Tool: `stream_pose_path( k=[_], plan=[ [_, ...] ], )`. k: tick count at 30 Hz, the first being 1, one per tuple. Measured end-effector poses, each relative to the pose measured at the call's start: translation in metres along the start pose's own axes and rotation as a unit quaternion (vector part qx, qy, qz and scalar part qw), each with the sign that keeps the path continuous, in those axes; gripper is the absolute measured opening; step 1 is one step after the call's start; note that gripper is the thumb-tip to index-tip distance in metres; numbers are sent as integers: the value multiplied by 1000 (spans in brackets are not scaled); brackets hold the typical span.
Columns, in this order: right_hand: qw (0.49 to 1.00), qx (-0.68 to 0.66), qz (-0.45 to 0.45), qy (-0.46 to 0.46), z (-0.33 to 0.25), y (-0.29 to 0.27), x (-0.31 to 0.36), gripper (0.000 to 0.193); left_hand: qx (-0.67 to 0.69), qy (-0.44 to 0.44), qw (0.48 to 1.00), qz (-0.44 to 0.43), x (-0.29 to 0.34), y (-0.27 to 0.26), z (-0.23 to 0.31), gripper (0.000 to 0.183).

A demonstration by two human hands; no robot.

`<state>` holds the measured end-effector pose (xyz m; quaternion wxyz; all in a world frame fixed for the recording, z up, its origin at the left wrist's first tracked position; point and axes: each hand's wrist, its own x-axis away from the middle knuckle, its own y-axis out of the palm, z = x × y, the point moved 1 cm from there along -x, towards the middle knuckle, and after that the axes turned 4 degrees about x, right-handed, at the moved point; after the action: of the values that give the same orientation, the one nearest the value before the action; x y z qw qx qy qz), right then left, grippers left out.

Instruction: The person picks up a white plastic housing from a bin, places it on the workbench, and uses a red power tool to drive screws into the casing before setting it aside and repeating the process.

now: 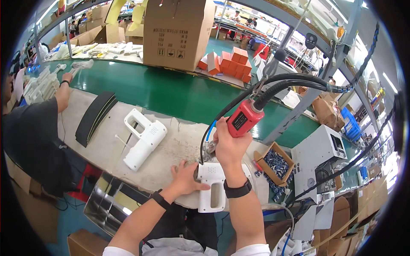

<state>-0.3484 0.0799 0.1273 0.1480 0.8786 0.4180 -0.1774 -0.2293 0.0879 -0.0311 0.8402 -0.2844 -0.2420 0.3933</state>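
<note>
My right hand (230, 147) is wrapped around a red electric screwdriver (245, 118), which hangs from a black cable and points down at the bench. Beneath it lies a white pistol-shaped plastic housing (210, 171), its looped handle toward me. My left hand (185, 179) grips the housing's left side, with the thumb across the handle and the other fingers spread beside it. My right wrist and forearm cover part of the housing, and the driver's tip is hard to make out. A similar white housing (146, 143) lies farther left on the bench.
A cardboard box of small blue-and-silver parts (291, 164) stands at right, beside a white machine (314, 155). Black curved foam strips (95, 117) lie at left, near a co-worker's arm (64, 94). Beyond the bench runs a green conveyor (166, 91), with a large carton (173, 36) behind it.
</note>
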Motion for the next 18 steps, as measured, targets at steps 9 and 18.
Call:
stream_pose_path(
  k=[9,18],
  plan=[
    [999,34,-20,-1,26,-2,6,16,-12,16,1000,22,-6,11,-5,110],
    [996,-30,-21,-86,-49,-22,17,4,54,-5,994,92,-7,12,13,121]
  ],
)
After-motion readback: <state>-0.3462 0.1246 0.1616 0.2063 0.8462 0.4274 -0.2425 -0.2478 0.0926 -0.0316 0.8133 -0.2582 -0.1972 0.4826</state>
